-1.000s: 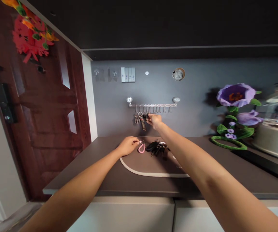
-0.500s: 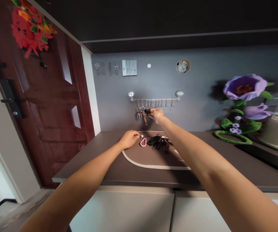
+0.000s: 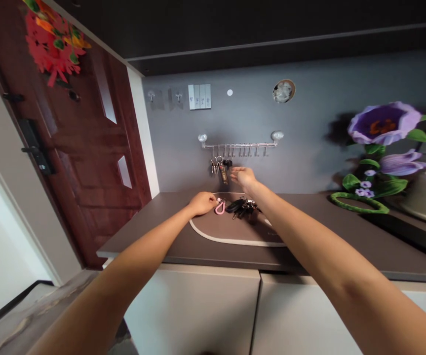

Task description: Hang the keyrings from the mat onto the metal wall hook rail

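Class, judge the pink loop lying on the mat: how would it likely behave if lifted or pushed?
The pink loop is probably flexible, as it curves into a teardrop. Looking thin, it is likely light. Lying flat on the mat, it would probably slide rather than roll.

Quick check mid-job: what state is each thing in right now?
Mat: lying flat
Pink loop: lying on the mat
Left hand: at the pink loop, grip unclear
Key pile: lying on the mat
Hook rail: wall-mounted
Hanging key set: on the hook rail
Right hand: fingers extended beside the hanging key set
Cabinet doors: shut
Entry door: appears shut
Wall hole: stuffed with pale material
Purple flower: upright
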Demonstrator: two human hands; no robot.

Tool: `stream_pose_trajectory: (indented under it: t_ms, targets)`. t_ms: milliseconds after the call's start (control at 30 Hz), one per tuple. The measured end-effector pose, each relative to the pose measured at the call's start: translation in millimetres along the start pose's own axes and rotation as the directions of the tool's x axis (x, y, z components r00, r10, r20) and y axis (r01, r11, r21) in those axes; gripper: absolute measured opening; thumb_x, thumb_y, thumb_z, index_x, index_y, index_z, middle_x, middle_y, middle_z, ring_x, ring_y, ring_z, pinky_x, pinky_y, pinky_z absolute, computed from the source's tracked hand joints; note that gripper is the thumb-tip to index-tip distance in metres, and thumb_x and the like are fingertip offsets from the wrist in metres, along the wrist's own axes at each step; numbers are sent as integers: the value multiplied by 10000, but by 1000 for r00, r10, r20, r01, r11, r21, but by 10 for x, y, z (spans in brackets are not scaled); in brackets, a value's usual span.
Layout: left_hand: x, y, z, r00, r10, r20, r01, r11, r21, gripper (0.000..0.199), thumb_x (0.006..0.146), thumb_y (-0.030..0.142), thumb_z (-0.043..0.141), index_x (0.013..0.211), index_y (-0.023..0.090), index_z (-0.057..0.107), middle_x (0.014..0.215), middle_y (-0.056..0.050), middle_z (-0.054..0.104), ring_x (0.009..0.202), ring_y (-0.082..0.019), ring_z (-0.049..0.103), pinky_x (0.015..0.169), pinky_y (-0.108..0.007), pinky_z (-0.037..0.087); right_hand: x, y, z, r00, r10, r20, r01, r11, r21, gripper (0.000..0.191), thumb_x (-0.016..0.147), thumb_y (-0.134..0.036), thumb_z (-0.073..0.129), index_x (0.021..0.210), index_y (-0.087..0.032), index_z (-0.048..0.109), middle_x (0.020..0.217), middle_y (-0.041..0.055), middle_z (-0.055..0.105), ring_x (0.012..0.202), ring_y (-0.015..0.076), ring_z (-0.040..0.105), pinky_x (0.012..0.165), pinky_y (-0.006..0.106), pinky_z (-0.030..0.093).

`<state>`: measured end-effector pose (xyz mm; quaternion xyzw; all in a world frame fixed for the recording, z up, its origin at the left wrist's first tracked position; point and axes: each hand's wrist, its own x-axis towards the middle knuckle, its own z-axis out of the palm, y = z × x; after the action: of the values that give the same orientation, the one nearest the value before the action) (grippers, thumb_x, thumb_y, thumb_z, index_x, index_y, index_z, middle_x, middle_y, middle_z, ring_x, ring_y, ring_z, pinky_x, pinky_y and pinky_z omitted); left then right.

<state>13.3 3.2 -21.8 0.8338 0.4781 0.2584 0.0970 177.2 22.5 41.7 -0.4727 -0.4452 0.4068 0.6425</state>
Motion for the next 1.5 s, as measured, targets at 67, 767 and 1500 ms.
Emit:
stream_pose_trajectory:
  t_ms: [67, 767, 1500]
  targets:
    - [30, 38, -32, 999, -15, 39, 12, 997, 73, 329, 741, 413, 473, 731, 155, 678, 658, -38, 631, 562, -120, 499, 523, -223, 311, -100, 33, -35, 999, -17, 27, 18, 1000, -18, 119, 696, -33, 505, 706, -144, 548, 646, 3, 577, 554, 61, 521, 593, 215, 453]
    - [114, 132, 127, 984, -163, 76, 158, 985, 67, 316, 739, 352, 479, 498, 152, 527, 439, 0, 430, 447, -107, 364, 481, -243, 239, -431, 410, -342, 846, -421, 326, 516, 498, -697, 240, 740, -100, 446, 883, -153, 632, 894, 75, 660, 849, 168, 596, 814, 288, 423]
    - [125, 172, -11, 932, -358, -47, 199, 617, -762, 195, 793, 194, 511, 618, 134, 449, 711, -36, 579, 655, -93, 566, 695, -270, 485, -491, 383, -307, 846, -383, 371, 523, 456, -720, 227, 753, -133, 466, 918, -158, 619, 881, 67, 659, 824, 156, 596, 791, 269, 430]
